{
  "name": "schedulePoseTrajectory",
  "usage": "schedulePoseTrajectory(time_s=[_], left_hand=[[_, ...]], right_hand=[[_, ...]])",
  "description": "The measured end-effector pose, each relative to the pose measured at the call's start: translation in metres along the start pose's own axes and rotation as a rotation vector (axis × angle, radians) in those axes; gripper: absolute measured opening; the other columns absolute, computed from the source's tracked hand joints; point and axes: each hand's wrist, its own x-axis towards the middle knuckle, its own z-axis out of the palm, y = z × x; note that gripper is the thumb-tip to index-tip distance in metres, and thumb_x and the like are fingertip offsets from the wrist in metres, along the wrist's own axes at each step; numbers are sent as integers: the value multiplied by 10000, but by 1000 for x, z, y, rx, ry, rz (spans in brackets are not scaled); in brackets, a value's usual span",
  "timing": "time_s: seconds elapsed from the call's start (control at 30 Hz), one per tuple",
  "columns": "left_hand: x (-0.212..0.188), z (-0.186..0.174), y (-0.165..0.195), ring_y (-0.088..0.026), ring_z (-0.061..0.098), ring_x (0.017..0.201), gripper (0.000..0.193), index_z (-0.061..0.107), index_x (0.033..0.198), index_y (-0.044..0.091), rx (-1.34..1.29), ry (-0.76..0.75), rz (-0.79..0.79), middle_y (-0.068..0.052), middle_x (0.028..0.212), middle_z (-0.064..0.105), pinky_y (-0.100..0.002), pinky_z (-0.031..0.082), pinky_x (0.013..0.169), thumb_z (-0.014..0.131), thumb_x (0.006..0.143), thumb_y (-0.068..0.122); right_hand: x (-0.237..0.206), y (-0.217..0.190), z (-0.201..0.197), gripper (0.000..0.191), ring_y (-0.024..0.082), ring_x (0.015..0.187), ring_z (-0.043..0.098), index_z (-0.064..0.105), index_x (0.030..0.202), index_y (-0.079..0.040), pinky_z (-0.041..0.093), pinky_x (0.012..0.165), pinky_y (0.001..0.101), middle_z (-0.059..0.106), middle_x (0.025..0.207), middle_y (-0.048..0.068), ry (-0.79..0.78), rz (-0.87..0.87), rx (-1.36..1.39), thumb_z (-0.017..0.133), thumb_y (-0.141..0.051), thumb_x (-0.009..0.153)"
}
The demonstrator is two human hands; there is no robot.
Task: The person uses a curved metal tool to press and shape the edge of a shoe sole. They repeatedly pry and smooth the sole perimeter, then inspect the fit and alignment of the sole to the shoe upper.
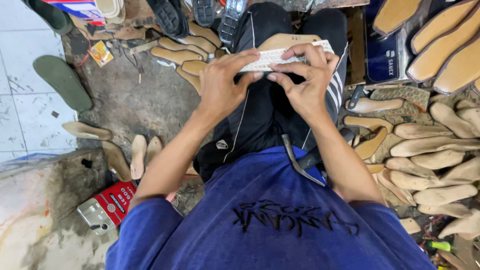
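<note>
So the person is sitting on the floor, legs out, and both hands are working a pale woven strip (280, 57) that's lying across a tan shoe sole (286, 41) propped on the knees. I'll use that strip as my anchor for everything else.

The strip's long axis is running side to side across the lap, tilting up a bit toward the person's right. The left hand (222, 82) is closing on its left end, thumb underneath and fingers curled over the top. The right hand (307, 80) is pinching along the middle-to-right part, fingertips pressing down on the upper edge. Both hands are touching it, so neither one is really nearer, though the right hand is covering more of its length.

Below the strip, toward the person's body, a hammer (300, 160) is resting on the lap against the blue shirt. Right of the strip, a big heap of tan insoles (435, 160) is spreading over the floor. Left of it, a few more soles (180, 55) are lying on the grimy concrete, with a green sandal (62, 82) farther out. Down-left, a red and silver tin (107, 207) is lying on its side.
</note>
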Motion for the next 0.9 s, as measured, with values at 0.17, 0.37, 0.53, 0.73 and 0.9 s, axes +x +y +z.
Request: schedulePoseTrajectory(time_s=[0.17, 0.37, 0.53, 0.73, 0.9], left_hand=[[4, -4, -2, -300, 715, 1048, 331, 739, 1179, 70, -32, -24, -15, -71, 1198, 752, -403, 544, 885, 825, 871, 156], [0, -11, -5, -306, 707, 1094, 349, 723, 1232, 85, -37, -55, -40, -89, 1240, 741, -393, 550, 926, 816, 904, 162], [-10, -23, -13, -365, 680, 1123, 377, 669, 1292, -9, -174, -85, -1, -184, 1252, 708, -420, 525, 962, 751, 934, 76], [2, -18, -41, -282, 733, 1092, 266, 707, 1245, 10, -313, -128, -104, -163, 1180, 751, -364, 552, 968, 715, 982, 50], [34, -20, -72, -275, 725, 1108, 301, 733, 1164, -11, -449, -49, -55, -176, 1187, 769, -382, 558, 995, 757, 969, 218]], right_hand=[[2, 1, -2, 287, 191, 1112, 597, 840, 994, -173, 281, 1018, 377, 693, 1123, -29, -15, -19, -44, 967, -273, 757], [3, -9, -8, 416, 200, 1127, 596, 808, 1091, -137, 306, 991, 377, 675, 1164, -10, -3, -26, -68, 968, -317, 752], [5, 4, -25, 459, 220, 1178, 591, 812, 1164, -146, 344, 993, 375, 682, 1232, -2, -131, -78, -120, 951, -304, 755], [37, 19, -44, 613, 298, 1157, 608, 692, 1312, -172, 390, 984, 423, 681, 1239, 63, -373, -49, -154, 931, -324, 768], [67, 17, -47, 931, 357, 1302, 543, 434, 1585, -134, 418, 1092, 414, 558, 1406, 212, -838, -51, 89, 860, -354, 787]])
